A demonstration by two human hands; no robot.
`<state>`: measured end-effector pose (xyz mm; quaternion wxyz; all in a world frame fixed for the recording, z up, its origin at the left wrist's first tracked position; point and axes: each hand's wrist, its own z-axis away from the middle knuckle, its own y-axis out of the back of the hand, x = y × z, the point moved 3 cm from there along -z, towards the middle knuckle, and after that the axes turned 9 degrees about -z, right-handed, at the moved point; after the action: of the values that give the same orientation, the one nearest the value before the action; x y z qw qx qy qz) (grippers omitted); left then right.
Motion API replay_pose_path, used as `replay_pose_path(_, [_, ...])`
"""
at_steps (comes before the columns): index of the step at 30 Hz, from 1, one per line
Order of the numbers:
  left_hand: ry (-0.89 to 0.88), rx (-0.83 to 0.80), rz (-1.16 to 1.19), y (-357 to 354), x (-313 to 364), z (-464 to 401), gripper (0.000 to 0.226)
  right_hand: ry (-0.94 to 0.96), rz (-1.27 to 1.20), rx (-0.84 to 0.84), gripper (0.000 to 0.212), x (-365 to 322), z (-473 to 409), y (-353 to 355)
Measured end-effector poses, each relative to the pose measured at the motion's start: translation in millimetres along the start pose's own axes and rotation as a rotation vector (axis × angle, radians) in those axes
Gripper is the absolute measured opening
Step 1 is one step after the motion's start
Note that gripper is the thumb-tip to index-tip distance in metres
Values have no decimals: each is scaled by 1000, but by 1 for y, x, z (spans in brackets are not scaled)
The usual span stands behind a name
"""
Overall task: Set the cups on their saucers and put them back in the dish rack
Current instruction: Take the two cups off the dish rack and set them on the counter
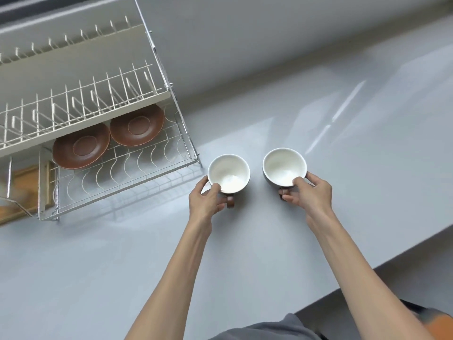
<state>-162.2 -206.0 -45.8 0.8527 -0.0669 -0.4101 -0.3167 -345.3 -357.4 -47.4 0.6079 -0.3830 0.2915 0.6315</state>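
Note:
Two cups, white inside and dark outside, stand upright on the grey counter. My left hand (208, 200) grips the left cup (228, 171) at its near rim and brown handle. The right cup (284, 165) is held the same way by my right hand (307, 192), thumb over the rim. Two brown saucers lie flat side by side on the lower shelf of the white wire dish rack (127, 177): the left saucer (81, 148) and the right saucer (137, 126), both partly under the upper shelf.
The rack's upper shelf (81, 104) of upright prongs overhangs the saucers. A wooden board (22, 190) sits at the rack's left end. The counter's front edge (367, 268) runs diagonally at lower right, with grey clothing below it.

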Motion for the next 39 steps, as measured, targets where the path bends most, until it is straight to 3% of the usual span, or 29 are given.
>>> replay_pose_path(16, [-20,-37,-8,-25,9,-19,54,-22,31,2,36,0,-28,3])
replay_pose_path(24, [-58,-110,-72,-19,5,-20,53,-27,181,-120,26,-8,-26,6])
replay_pose_path(28, [-99,-169,-223,-9,9,-19,51,39,402,-84,32,-16,-20,6])
replay_pose_path(33, [-146,-229,-464,21,12,-14,51,222,928,-63,41,-30,5,-8])
replay_pose_path(36, [-192,-225,-614,46,15,-9,49,264,1069,-123,55,-33,23,-22])
replay_pose_path(39, [-227,-218,-803,77,19,-3,49,321,1214,-248,48,-36,41,-40])
